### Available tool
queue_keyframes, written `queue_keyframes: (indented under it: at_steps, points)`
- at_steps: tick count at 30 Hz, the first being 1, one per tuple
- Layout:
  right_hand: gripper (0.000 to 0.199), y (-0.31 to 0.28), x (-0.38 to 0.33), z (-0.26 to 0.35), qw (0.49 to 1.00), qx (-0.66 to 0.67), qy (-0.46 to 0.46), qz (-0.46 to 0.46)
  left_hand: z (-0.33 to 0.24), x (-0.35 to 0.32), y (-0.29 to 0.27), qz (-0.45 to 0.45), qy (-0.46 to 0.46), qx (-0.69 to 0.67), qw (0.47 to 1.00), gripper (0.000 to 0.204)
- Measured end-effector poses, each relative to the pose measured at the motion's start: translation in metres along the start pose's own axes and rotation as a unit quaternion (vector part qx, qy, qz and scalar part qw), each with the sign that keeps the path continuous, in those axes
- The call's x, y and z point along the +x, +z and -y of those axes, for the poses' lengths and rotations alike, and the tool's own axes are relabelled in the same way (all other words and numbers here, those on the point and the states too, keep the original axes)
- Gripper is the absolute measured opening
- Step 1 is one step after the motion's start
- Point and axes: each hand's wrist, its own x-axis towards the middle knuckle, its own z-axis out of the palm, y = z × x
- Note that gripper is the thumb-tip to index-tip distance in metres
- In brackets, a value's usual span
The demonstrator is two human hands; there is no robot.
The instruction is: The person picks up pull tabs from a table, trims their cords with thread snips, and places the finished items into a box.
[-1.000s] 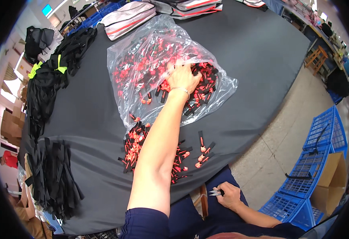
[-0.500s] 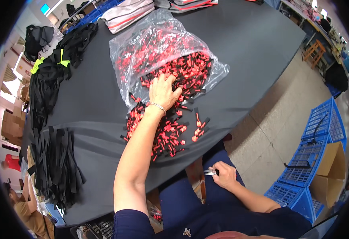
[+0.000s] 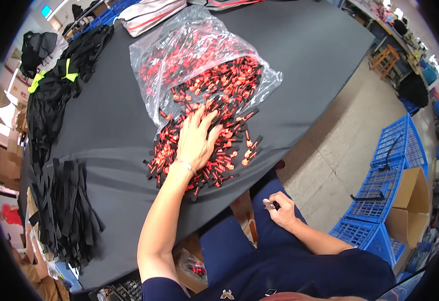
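My left hand (image 3: 197, 140) lies on a loose pile of small black-and-red strap tabs (image 3: 218, 168), its fingers spread and pointing away from me. Just beyond it, a clear plastic bag (image 3: 151, 65) lies on its side, mouth toward me, with many more of the same tabs inside and spilling out. My right hand (image 3: 282, 210) rests over my right thigh, closed around small thread snips (image 3: 268, 203) whose metal blades stick out to the left. Part of the snips is hidden by my fingers.
The dark cloth-covered table (image 3: 309, 65) has bundles of black straps (image 3: 66, 210) along its left. Grey bags (image 3: 151, 15) with red trim lie at the far edge. Blue plastic crates (image 3: 375, 195) and a cardboard box (image 3: 409, 200) stand at right. Another person is at lower left.
My left hand has drawn back toward me from the bag's mouth onto the loose pile, and more tabs lie outside the bag. The right hand still holds the snips.
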Motion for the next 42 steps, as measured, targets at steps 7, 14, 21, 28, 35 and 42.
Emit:
queue_keyframes:
  at_steps: [7, 14, 21, 28, 35, 42]
  points:
    - [0.023, -0.022, 0.049, 0.066, 0.992, 0.039, -0.067, -0.104, -0.019, -0.019, -0.015, -0.036, -0.005, 0.075, 0.996, 0.042]
    - [0.023, -0.003, 0.123, 0.094, 0.998, -0.049, 0.026, 0.030, -0.009, -0.029, -0.023, -0.154, -0.015, -0.142, 0.978, 0.028]
    - [0.020, 0.030, 0.145, 0.103, 0.995, 0.101, 0.017, 0.010, -0.008, -0.048, -0.043, -0.184, -0.277, -0.629, 0.702, 0.051]
    - [0.013, 0.019, 0.124, 0.144, 0.953, 0.295, 0.064, 0.005, -0.042, -0.065, -0.040, -0.139, -0.218, -0.825, 0.503, 0.056]
    - [0.022, 0.023, 0.102, 0.155, 0.945, 0.289, 0.081, 0.134, -0.082, -0.092, -0.024, -0.138, -0.204, -0.826, 0.507, 0.059]
    - [0.010, 0.014, 0.084, 0.143, 0.952, 0.209, 0.055, 0.218, -0.105, -0.110, -0.015, -0.111, -0.220, -0.827, 0.506, 0.059]
